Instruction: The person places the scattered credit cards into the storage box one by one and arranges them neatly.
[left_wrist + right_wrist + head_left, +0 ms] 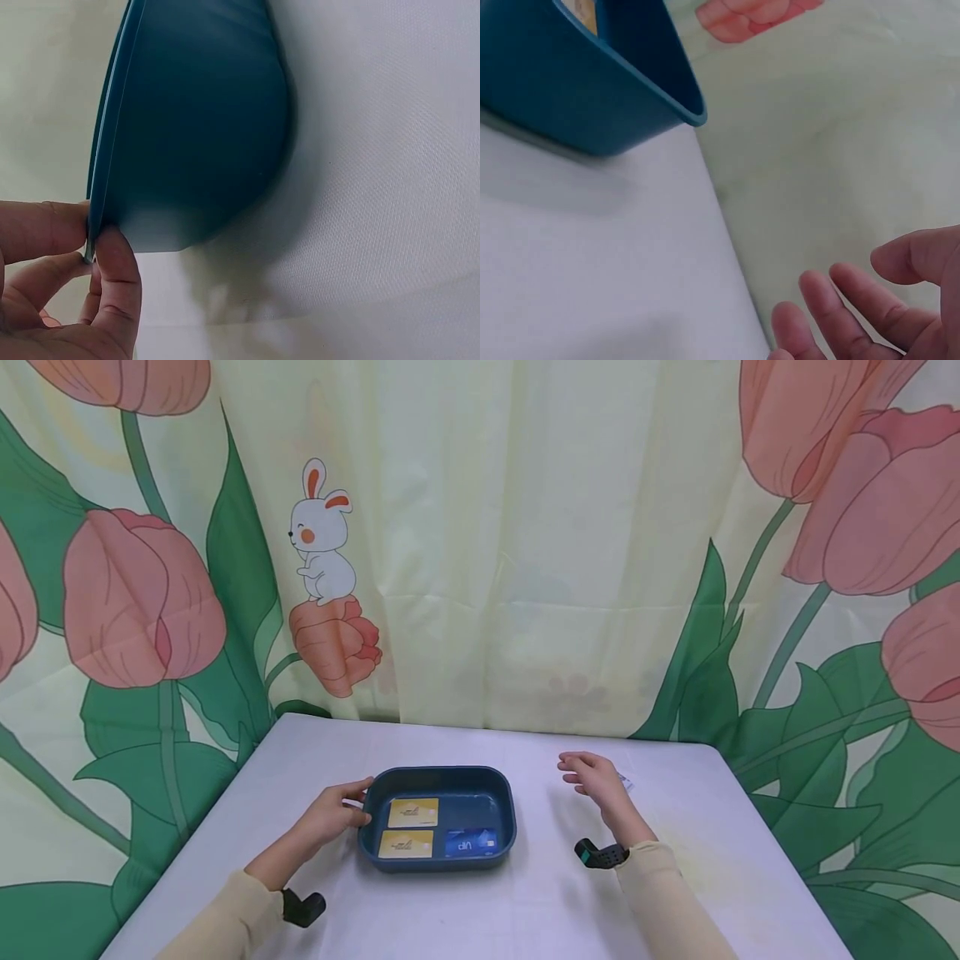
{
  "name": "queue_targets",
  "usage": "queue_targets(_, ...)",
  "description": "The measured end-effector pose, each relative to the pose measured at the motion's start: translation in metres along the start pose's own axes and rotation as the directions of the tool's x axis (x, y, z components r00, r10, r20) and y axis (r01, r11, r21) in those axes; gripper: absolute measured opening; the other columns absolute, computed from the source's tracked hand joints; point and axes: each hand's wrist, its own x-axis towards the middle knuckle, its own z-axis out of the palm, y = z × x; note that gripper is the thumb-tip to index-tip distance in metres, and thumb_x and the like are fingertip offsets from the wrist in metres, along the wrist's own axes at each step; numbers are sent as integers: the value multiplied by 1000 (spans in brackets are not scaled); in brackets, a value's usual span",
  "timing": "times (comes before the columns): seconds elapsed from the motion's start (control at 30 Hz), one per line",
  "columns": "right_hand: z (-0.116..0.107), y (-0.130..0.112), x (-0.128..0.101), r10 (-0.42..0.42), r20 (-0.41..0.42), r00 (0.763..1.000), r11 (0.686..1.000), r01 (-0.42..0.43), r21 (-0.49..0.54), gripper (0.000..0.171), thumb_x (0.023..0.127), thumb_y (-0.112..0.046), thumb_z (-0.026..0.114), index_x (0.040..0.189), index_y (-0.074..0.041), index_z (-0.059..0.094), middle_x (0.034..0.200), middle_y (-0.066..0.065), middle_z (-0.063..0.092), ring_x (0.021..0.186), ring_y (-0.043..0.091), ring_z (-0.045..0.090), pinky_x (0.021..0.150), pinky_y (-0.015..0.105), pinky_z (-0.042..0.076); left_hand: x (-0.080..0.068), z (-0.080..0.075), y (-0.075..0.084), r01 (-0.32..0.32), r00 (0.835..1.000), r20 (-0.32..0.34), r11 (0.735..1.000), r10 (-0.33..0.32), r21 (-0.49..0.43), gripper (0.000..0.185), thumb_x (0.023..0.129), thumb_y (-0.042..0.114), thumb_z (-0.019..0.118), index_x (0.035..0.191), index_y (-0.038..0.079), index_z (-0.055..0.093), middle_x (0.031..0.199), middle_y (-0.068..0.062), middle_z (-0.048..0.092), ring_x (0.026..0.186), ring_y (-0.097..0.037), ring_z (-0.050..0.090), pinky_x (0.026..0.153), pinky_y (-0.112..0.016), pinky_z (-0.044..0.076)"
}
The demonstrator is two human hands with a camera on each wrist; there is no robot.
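A dark blue tray (480, 864) with rounded corners stands on the table. Inside it lie two yellow cards (413, 812) and a blue card (471, 842) marked VIP. My left hand (333, 812) pinches the tray's left rim between thumb and fingers, as the left wrist view shows close up. To the right of the tray my right hand (596, 783) hovers over the table, fingers loosely bent and holding nothing. Partly behind that hand, a small whitish card (626, 782) lies on the table, mostly hidden.
A white cloth covers the table (450, 918). Behind it hangs a pale curtain (525, 568) printed with tulips and a rabbit. Each wrist wears a black strap camera, such as the right wrist camera (600, 854).
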Motion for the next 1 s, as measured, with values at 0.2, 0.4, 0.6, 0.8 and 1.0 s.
queue_targets(0.2, -3, 6, 3, 9, -4, 1000, 1000, -9, -14, 45, 106, -28, 51, 141, 0, 60, 136, 21, 66, 123, 36, 64, 105, 49, 51, -2, -1, -1, -7, 1000, 2, 1000, 7, -4, 70, 87, -2, 71, 154, 5, 48, 131, -22, 58, 103, -28, 62, 90, -41, 59)
queue_targets(0.4, -8, 11, 7, 30, -17, 999, 999, -30, -28, 47, 107, -30, 48, 143, -1, 57, 139, 23, 63, 125, 38, 62, 106, 50, 50, -2, 0, 0, -2, 1000, -1, 1000, 2, 3, 70, 88, -1, 71, 154, 6, 48, 130, -21, 58, 104, -28, 61, 90, -41, 58)
queue_targets(0.6, -11, 13, 9, 51, -10, 999, 998, -51, -24, 48, 108, -30, 48, 144, 0, 55, 142, 24, 60, 128, 39, 60, 110, 53, 47, -1, 0, 1, -2, 1000, -3, 1000, 2, 10, 71, 88, -1, 71, 154, 7, 48, 130, -21, 58, 104, -28, 60, 88, -40, 57)
queue_targets(0.8, -17, 15, 10, 53, -25, 998, 998, -54, -41, 49, 108, -29, 45, 146, 1, 53, 143, 25, 58, 128, 39, 60, 109, 52, 48, -1, -1, -1, -6, 1000, -2, 1000, 6, -3, 71, 87, -1, 72, 154, 7, 49, 131, -21, 58, 104, -28, 60, 87, -38, 57)
queue_targets(1.0, -23, 17, 10, 56, -44, 997, 998, -57, -38, 50, 108, -28, 43, 147, 2, 51, 144, 27, 56, 129, 40, 58, 110, 53, 48, 0, -1, -2, 2, 1000, 2, 1000, -2, -15, 71, 87, -1, 72, 153, 7, 49, 131, -21, 58, 105, -28, 61, 88, -39, 57)
